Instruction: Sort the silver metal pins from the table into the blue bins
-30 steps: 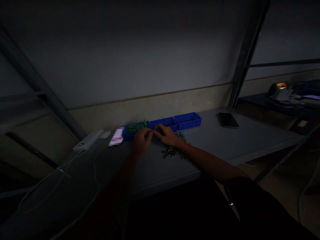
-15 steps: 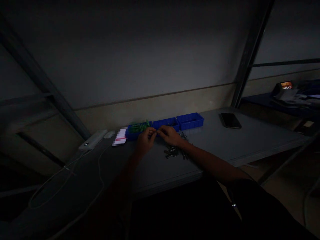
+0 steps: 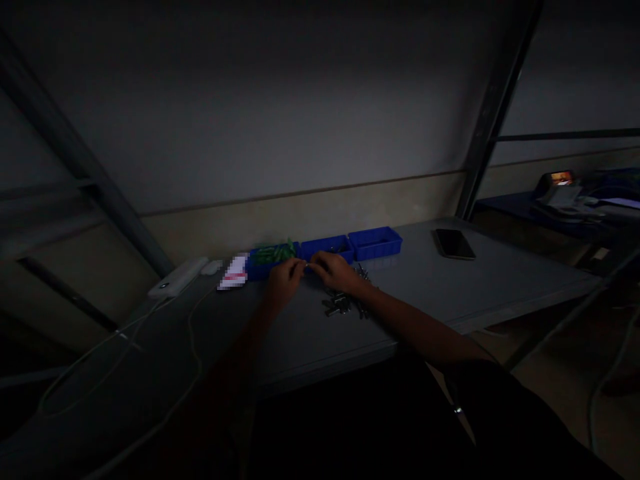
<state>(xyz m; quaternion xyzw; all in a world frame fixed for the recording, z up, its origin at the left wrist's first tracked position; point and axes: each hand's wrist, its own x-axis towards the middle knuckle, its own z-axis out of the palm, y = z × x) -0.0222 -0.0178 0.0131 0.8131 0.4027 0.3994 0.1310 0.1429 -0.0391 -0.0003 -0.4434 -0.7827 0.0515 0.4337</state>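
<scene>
My left hand [image 3: 286,280] and my right hand [image 3: 334,270] meet fingertip to fingertip in front of the blue bins. Both are closed in a pinch around something tiny and pale, too small and dark to name. Behind my left hand stands a blue bin [image 3: 260,272] filled with green pieces [image 3: 274,253]. The middle blue bin [image 3: 320,243], partly hidden by my right hand, has small dark parts inside. Below my right hand and wrist lies a loose pile of small metal parts [image 3: 340,304] on the grey table [image 3: 300,340].
A third blue bin [image 3: 376,248] stands at the right of the row. A phone or tablet [image 3: 454,244] lies farther right. On the left are a pinkish-white packet [image 3: 233,273], a white power strip [image 3: 177,279] and trailing cables [image 3: 193,333]. A metal post [image 3: 483,153] rises behind the table.
The view has shifted slightly, so everything sits a little farther left. My hands stay together, with the fingers turned slightly around the small thing.
</scene>
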